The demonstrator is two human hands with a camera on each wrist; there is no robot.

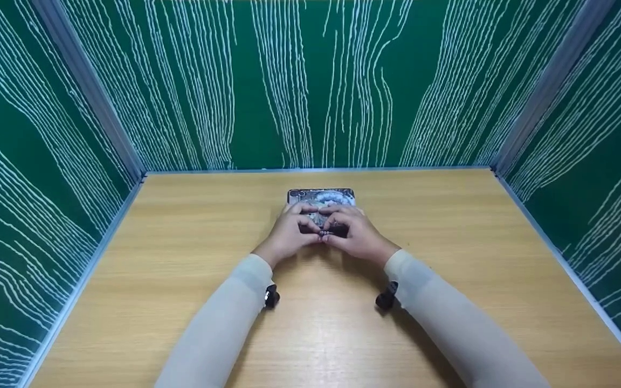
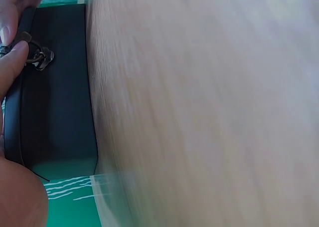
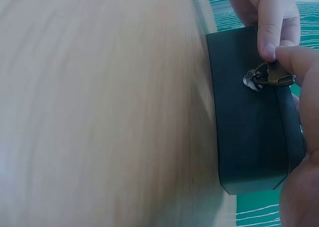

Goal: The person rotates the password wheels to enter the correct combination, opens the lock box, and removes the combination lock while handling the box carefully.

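Note:
A small box (image 1: pixel 324 196) with a patterned lid and plain dark sides sits on the table. In both wrist views its dark front shows, with a bronze-coloured metal clasp (image 3: pixel 279 77) at the lid's edge. My left hand (image 1: pixel 288 231) and right hand (image 1: pixel 358 233) meet at this front edge. Each hand's thumb and index finger curve in and pinch at the clasp, while other fingers rest over the lid. The left thumb (image 2: pixel 12 65) lies against the metal piece in the left wrist view. Exactly where each fingertip grips is partly hidden.
The wooden table (image 1: pixel 321 334) spreads around the box. Green panels (image 1: pixel 337 81) with white wavy lines stand behind and on both sides, joined by grey corner posts (image 1: pixel 95 91). A small black device sits at each sleeve cuff.

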